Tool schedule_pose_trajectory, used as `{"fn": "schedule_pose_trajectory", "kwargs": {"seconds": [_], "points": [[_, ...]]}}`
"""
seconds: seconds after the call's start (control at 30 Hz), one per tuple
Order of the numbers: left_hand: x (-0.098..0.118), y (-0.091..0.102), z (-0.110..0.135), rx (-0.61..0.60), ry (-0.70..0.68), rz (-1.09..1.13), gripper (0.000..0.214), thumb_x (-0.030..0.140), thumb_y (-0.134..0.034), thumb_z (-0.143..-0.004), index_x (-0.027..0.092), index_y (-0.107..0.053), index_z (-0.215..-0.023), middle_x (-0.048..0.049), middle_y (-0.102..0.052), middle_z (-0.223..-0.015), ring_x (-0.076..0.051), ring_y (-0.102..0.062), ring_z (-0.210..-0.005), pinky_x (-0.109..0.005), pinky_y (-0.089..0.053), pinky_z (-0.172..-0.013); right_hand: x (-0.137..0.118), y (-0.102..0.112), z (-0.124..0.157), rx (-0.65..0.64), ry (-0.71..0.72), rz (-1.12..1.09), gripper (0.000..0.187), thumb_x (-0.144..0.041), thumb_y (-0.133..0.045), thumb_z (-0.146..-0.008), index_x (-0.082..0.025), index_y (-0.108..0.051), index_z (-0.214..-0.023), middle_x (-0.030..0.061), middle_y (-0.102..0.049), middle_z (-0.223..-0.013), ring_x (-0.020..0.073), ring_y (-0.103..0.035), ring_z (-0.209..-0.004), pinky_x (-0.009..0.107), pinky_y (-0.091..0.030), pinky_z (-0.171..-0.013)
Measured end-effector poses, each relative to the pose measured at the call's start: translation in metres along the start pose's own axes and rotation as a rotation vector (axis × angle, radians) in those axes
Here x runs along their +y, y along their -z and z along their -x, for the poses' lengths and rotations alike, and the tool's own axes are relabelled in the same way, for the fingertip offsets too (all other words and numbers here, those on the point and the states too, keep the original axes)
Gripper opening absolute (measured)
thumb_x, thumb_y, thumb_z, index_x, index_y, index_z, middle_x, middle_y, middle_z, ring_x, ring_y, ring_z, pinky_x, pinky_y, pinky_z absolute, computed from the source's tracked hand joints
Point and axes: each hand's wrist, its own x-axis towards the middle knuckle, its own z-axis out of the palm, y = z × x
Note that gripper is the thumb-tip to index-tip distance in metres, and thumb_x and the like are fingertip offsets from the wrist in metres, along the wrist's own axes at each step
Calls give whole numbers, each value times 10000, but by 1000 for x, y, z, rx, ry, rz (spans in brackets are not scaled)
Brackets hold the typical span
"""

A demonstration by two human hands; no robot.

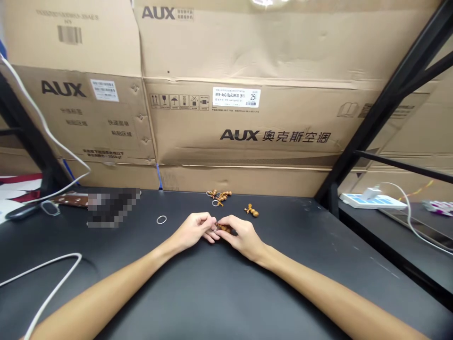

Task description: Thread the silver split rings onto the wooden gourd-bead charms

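Over the middle of the dark table my two hands meet, fingertips nearly touching. My right hand (244, 237) pinches a small brown gourd-shaped bead pendant (224, 228) between thumb and fingers. Close against it, my left hand (196, 230) has thumb and forefinger pinched on what looks like a metal key ring, mostly hidden by the fingers. A loose key ring (162, 216) lies to the left of my left hand. Beyond my hands is a small group of gourd keychains (223, 194) with rings. One separate gourd pendant (253, 212) with a cord lies behind my right hand.
Large cardboard boxes (240, 61) stand along the back edge of the black table (212, 293). A pixelated dark item (111, 208) and a white cable (53, 269) lie at left. Black metal posts (375, 94) and a power strip (370, 201) are at right.
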Motion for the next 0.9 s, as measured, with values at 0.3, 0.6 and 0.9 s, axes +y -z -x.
{"fn": "schedule_pose_trajectory", "kwargs": {"seconds": [0.3, 0.6, 0.9], "points": [[-1, -1, -1, 42, -24, -6, 424, 539, -619, -776, 128, -522, -730, -42, -647, -713, -195, -700, -668, -260, -564, -549, -9, 3, -3, 30, -76, -62, 134, -288, -549, -866, -193, -602, -944, 33, -638, -793, 135, -591, -633, 253, -505, -592], [-1, -1, 0, 12, -95, -133, 376, 489, -563, -835, 121, -565, -751, -35, -599, -694, -151, -656, -588, -206, -502, -459, -10, 2, -5, 22, -194, -150, 125, -294, -531, -872, -186, -590, -895, 9, -616, -733, 123, -569, -614, 237, -473, -564], [0, 0, 2, -45, -197, -265, 334, 396, -484, -899, 124, -571, -727, -36, -513, -894, -101, -607, -626, -249, -524, -586, -8, -1, -4, 72, -158, -84, 120, -294, -562, -840, -187, -584, -891, 11, -603, -730, 126, -559, -587, 245, -466, -544]]}}
